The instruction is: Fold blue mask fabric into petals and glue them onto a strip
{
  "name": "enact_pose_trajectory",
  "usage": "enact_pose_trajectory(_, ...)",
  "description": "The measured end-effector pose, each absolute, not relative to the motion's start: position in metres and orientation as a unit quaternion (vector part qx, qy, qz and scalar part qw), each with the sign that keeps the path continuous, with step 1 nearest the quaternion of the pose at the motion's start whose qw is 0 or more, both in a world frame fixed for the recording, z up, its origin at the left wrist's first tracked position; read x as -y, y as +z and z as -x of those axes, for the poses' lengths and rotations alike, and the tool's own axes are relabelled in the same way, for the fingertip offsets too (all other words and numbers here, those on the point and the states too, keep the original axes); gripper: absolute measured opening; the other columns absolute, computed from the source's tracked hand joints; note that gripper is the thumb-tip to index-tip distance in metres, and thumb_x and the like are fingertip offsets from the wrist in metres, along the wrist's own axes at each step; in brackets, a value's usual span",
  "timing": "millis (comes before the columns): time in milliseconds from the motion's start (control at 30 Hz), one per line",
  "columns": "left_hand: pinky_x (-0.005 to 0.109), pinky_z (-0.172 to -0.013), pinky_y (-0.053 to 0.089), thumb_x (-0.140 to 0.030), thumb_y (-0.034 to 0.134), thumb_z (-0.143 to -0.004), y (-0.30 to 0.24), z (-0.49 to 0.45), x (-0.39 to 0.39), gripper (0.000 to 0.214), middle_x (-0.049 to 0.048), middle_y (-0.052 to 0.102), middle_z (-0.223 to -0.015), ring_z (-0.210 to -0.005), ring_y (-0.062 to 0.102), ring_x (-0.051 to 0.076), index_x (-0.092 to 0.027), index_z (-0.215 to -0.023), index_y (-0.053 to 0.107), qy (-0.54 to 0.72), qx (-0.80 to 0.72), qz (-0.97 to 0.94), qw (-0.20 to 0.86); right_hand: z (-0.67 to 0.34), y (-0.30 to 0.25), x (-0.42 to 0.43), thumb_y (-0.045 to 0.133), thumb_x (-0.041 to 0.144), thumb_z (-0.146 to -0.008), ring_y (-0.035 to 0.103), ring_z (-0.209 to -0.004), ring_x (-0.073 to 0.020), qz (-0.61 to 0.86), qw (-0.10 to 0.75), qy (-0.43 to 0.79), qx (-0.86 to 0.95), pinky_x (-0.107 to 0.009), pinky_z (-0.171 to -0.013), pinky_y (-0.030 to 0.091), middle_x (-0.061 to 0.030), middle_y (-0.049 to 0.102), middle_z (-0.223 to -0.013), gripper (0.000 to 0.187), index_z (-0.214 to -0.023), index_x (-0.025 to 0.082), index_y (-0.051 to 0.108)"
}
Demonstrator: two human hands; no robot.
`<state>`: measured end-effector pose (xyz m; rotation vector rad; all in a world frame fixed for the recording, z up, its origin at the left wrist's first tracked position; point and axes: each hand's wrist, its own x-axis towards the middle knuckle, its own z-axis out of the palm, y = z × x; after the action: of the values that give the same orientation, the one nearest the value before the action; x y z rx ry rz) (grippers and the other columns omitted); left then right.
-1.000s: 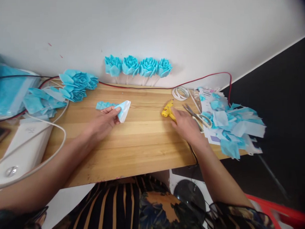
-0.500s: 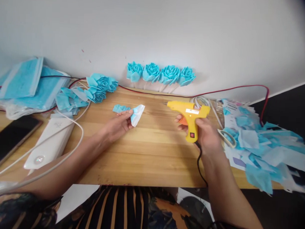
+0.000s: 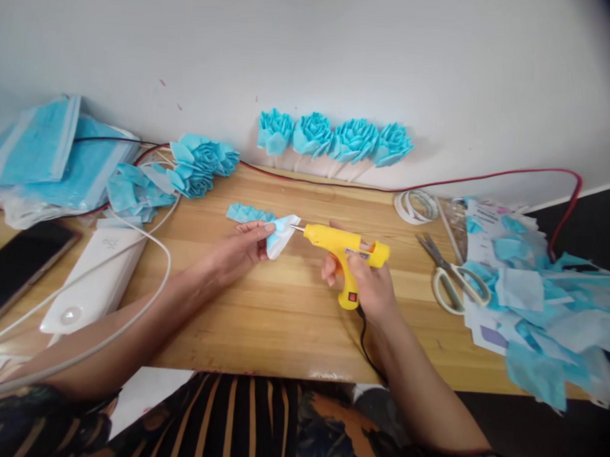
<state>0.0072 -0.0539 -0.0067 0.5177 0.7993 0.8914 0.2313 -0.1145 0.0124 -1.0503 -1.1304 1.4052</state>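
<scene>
My left hand (image 3: 239, 249) pinches a folded blue and white paper petal (image 3: 281, 232) just above the wooden table (image 3: 282, 308). A strip of folded blue petals (image 3: 248, 213) lies right behind it. My right hand (image 3: 366, 284) grips a yellow glue gun (image 3: 345, 248) by its handle, and the gun's nozzle touches the petal's right edge. A black cord runs from the gun's handle down over the table's front edge.
Several blue paper roses (image 3: 333, 137) lean on the wall at the back. Scissors (image 3: 451, 273), a tape roll (image 3: 416, 206) and a heap of blue paper scraps (image 3: 537, 303) lie at the right. A white power bank (image 3: 96, 281), cables, a phone (image 3: 18, 262) and face masks (image 3: 52, 156) sit left.
My right hand picked the glue gun up off the table and carried it left until its nozzle reached the petal. My left hand kept holding the petal.
</scene>
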Motion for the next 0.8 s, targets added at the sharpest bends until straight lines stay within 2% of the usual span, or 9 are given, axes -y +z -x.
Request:
enact_pose_trajectory(333,0.021,-0.051,0.039,-0.032,0.090,-0.071,-0.0132,-0.0070,0.0543,0.027,-0.0001,0.063,-0.061,-0.056,0.054,0.009,-0.014,-0.068,0.070,0.407,-0.353,-0.275,0.796,-0.2309,0.0090,0.1141,0.068,0.057,-0.087,0.056,-0.058,-0.0143,0.443,0.488,0.581,0.477,-0.030,-0.054,0.046,0.0003,0.064,-0.069,0.063,-0.136,0.018,0.059)
enact_pose_trajectory(600,0.022,-0.050,0.037,-0.034,0.092,-0.068,-0.0136,-0.0071,0.0542,0.029,0.0008,0.064,-0.062,-0.055,0.054,0.009,-0.013,-0.068,0.073,0.402,-0.351,-0.292,0.794,-0.2318,0.0079,0.1138,0.065,0.052,-0.092,0.053,-0.056,-0.0115,0.445,0.480,0.567,0.499,-0.028,-0.055,0.044,0.0015,0.063,-0.068,0.054,-0.133,0.018,0.062)
enact_pose_trajectory(800,0.021,-0.050,0.038,-0.036,0.093,-0.066,-0.0129,-0.0060,0.0542,0.029,0.0007,0.064,-0.061,-0.054,0.053,0.008,-0.014,-0.068,0.074,0.399,-0.359,-0.302,0.788,-0.2316,0.0088,0.1154,0.063,0.051,-0.092,0.050,-0.053,-0.0115,0.454,0.479,0.548,0.514,-0.027,-0.052,0.041,0.0025,0.060,-0.063,0.056,-0.137,0.017,0.060)
